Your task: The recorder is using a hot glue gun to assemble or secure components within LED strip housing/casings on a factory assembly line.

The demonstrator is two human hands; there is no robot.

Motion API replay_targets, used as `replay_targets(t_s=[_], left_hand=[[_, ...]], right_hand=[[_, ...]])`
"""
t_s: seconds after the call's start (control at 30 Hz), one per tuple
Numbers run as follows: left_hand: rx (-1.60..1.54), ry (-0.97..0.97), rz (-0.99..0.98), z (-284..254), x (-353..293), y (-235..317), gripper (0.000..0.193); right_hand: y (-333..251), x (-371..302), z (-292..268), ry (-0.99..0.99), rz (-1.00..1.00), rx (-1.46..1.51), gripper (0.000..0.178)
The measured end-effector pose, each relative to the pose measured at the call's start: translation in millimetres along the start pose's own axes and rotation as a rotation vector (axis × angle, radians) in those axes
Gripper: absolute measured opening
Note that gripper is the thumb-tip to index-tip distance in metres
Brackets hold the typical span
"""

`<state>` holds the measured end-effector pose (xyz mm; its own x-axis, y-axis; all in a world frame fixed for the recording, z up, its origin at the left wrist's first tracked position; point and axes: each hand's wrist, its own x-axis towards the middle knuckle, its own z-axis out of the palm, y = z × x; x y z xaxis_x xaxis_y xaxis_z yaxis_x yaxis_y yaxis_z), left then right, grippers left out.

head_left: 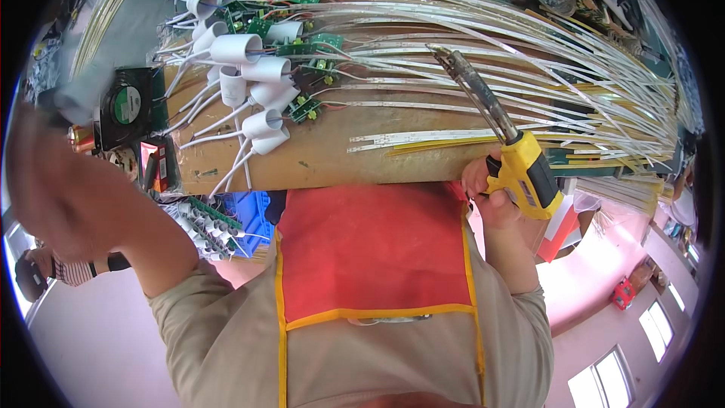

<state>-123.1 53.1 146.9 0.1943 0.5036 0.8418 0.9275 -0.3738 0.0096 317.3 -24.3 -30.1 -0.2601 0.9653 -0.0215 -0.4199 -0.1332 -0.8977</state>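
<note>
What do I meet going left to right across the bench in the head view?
Black fan → white plastic caps with green circuit boards → long white strips → soldering iron in the right hand.

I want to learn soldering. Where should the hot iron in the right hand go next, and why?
Probably lower the soldering iron in the right hand toward the white strips on the bench; its tip hangs above them, touching nothing. The left hand is raised and blurred.
</note>
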Motion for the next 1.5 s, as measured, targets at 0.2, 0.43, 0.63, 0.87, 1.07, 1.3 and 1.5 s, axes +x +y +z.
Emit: replay_targets(t_s=[0.2,0.43,0.63,0.87,1.07,1.3,1.5], left_hand=[[-0.413,-0.688,0.177,38.4,-96.4,105.3,0.03],[-0.349,-0.715,0.066,59.8,-123.4,122.8,0.033],[-0.374,-0.725,0.037,62.5,-128.1,121.7,0.031],[-0.392,-0.76,0.023,64.1,-126.9,121.9,0.031],[-0.351,-0.759,0.004,64.3,-132.3,127.6,0.032],[-0.406,-0.669,-0.003,65.9,-133.9,126.4,0.031],[-0.394,-0.695,0.009,68.1,-134.4,128.2,0.03]], right_hand=[[-0.4,-1.8,-0.4,-0.018,-0.001,-0.06,0.072],[1.2,-11.0,1.9,-0.042,0.011,-0.123,0.075],[-2.6,-30.9,-12.2,-0.281,0.081,-0.494,0.038],[-4.3,-43.2,-15.9,-0.334,0.075,-0.683,0.042],[-17.1,-33.1,-13.2,-0.403,0.146,-0.687,0.043],[-8.5,-46.9,-25.0,-0.375,0.105,-0.743,0.042],[-14.3,-32.5,-12.9,-0.401,0.137,-0.714,0.045]])
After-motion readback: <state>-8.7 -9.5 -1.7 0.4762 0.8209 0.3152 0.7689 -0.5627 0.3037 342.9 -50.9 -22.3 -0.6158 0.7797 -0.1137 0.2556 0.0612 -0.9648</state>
